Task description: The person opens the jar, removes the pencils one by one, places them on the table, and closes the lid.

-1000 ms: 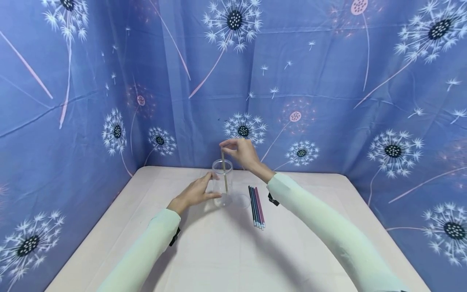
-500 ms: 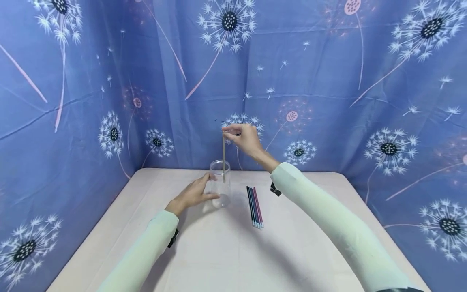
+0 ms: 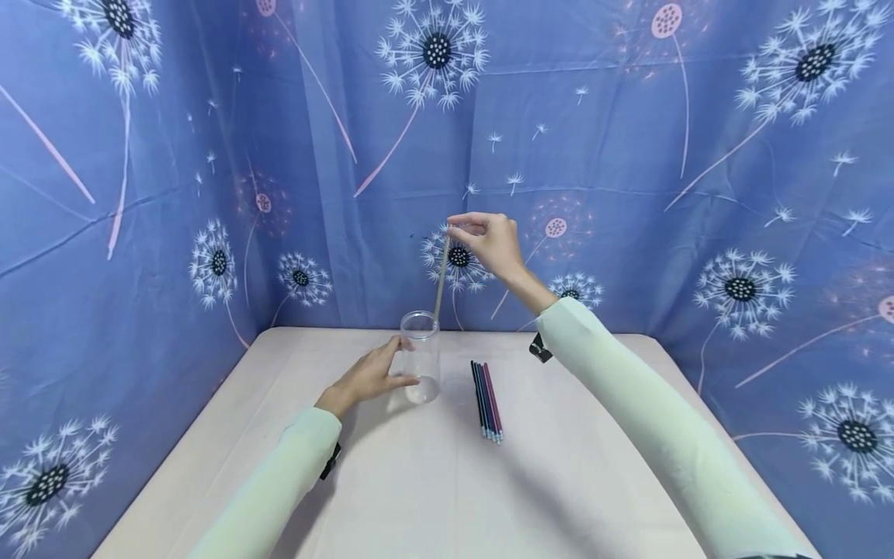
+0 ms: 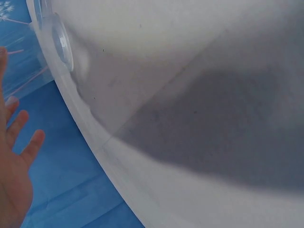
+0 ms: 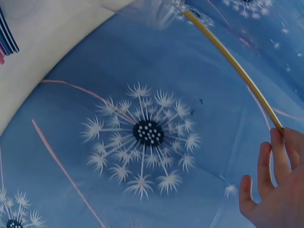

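My right hand [image 3: 492, 242] pinches a gold pencil [image 3: 441, 283] by its upper end, between thumb and fingertips. The pencil hangs at a slight tilt, its lower end by the right side of the rim of a clear cup [image 3: 421, 349]. In the right wrist view the pencil [image 5: 232, 61] has a silvery end close to the cup, and whether that end touches the rim I cannot tell. My left hand [image 3: 370, 373] holds the upright cup from the left, thumb in front and fingers behind. Spread fingers of this hand [image 4: 19, 175] show in the left wrist view.
Several dark, blue and pink pencils [image 3: 486, 400] lie side by side right of the cup, eraser ends toward me. A pale cloth covers the table [image 3: 391, 481]. Blue dandelion-print curtains [image 3: 594, 116] stand behind and at both sides.
My right hand has lifted the gold pencil up out of the cup and moved it rightward to the rim. The left hand has stayed at the cup.
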`<state>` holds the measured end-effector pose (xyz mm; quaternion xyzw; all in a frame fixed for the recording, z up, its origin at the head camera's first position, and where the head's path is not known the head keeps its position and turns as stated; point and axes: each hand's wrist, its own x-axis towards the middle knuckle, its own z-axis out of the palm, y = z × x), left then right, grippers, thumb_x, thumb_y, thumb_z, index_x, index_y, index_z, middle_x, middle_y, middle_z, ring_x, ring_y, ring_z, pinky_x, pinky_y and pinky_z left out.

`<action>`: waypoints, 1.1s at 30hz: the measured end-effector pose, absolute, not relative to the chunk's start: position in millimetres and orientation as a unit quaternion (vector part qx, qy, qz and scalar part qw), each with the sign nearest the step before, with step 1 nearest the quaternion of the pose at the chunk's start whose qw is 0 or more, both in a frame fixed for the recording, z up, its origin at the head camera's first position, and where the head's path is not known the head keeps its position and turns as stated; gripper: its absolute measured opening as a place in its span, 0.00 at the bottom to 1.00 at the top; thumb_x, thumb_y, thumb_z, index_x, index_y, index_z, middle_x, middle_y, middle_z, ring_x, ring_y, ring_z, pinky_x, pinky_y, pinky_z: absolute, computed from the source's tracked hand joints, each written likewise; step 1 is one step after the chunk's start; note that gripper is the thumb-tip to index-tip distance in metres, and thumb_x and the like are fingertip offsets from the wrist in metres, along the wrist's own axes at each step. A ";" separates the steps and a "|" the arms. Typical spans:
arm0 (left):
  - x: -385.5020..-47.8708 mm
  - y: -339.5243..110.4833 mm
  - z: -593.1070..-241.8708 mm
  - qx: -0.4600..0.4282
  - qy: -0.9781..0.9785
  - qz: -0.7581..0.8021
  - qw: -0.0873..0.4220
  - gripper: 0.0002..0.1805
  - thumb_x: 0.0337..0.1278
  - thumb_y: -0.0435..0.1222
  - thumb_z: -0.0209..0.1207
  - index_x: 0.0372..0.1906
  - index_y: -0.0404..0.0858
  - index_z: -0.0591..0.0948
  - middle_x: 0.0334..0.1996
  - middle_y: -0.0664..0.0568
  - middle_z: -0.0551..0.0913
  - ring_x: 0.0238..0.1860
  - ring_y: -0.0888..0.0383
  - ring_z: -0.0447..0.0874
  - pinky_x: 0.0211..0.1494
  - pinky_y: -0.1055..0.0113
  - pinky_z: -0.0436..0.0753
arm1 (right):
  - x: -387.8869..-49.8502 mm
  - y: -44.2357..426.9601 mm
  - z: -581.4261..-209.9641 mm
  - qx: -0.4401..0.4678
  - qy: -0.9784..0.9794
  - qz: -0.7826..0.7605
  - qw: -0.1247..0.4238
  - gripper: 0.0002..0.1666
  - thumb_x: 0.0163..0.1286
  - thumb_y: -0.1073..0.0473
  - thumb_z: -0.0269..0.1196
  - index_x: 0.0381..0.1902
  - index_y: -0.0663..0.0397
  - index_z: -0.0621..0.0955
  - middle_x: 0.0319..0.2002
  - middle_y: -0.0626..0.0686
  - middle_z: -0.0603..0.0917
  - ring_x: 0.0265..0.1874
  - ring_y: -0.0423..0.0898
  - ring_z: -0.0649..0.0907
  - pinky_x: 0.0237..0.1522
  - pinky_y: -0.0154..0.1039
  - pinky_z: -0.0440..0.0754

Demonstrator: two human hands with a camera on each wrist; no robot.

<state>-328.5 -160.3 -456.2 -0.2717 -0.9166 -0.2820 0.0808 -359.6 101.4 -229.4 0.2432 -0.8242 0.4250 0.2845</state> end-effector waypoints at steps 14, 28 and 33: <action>-327.9 -157.3 -452.9 -0.274 -0.915 -0.287 0.080 0.39 0.58 0.49 0.75 0.68 0.41 0.69 0.62 0.44 0.80 0.62 0.43 0.82 0.67 0.46 0.80 | -359.7 138.7 -240.7 0.217 -0.841 0.413 0.273 0.14 0.69 0.55 0.73 0.49 0.53 0.90 0.42 0.56 0.91 0.33 0.53 0.92 0.19 0.24 0.69; -329.9 -157.7 -452.9 -0.268 -0.918 -0.282 0.075 0.39 0.58 0.53 0.73 0.68 0.44 0.69 0.63 0.44 0.80 0.65 0.40 0.79 0.69 0.45 0.78 | -370.2 181.3 -285.6 0.180 -0.881 0.383 0.209 0.14 0.70 0.56 0.72 0.50 0.55 0.90 0.44 0.58 0.91 0.37 0.56 0.91 0.15 0.27 0.65; -329.0 -159.0 -454.4 -0.267 -0.919 -0.282 0.076 0.39 0.58 0.52 0.73 0.68 0.44 0.69 0.64 0.44 0.79 0.64 0.40 0.79 0.69 0.44 0.79 | -372.3 193.6 -306.4 0.164 -0.902 0.357 0.178 0.15 0.71 0.54 0.71 0.51 0.56 0.90 0.44 0.57 0.91 0.38 0.56 0.91 0.27 0.31 0.79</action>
